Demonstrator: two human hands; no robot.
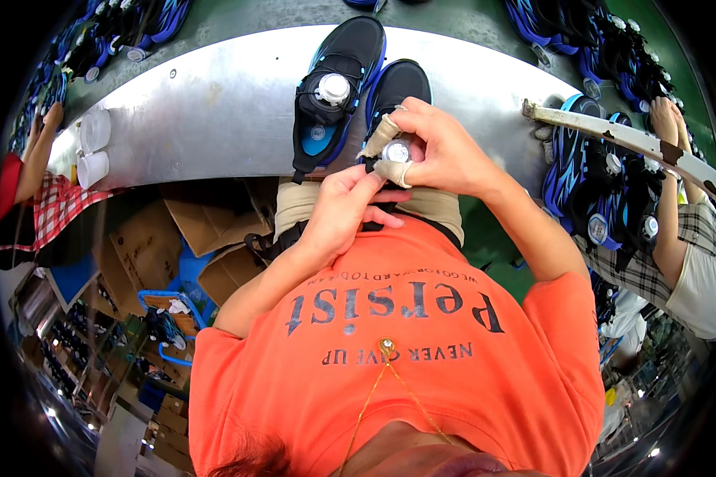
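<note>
Two black sneakers with blue soles lie side by side at the bench's near edge. The left sneaker [340, 60] lies untouched, its heel toward me and a white round piece [332, 88] on its laces. At the heel end of the right sneaker [402, 83], both my hands meet. My right hand [445, 155], with beige covers on thumb and forefinger, curls round the sneaker's opening beside a clear-white round piece [396, 151]. My left hand [344, 208] pinches at the black heel, fingertips close to the right thumb. Fingers partly hide what exactly is gripped.
The curved metal bench [223, 103] spans the front. White cups [94, 151] stand at its left end; a worn metal bar [628, 135] crosses at right, near more sneakers [589, 159]. Co-workers' arms show on both sides. Cardboard boxes [147, 246] lie below left.
</note>
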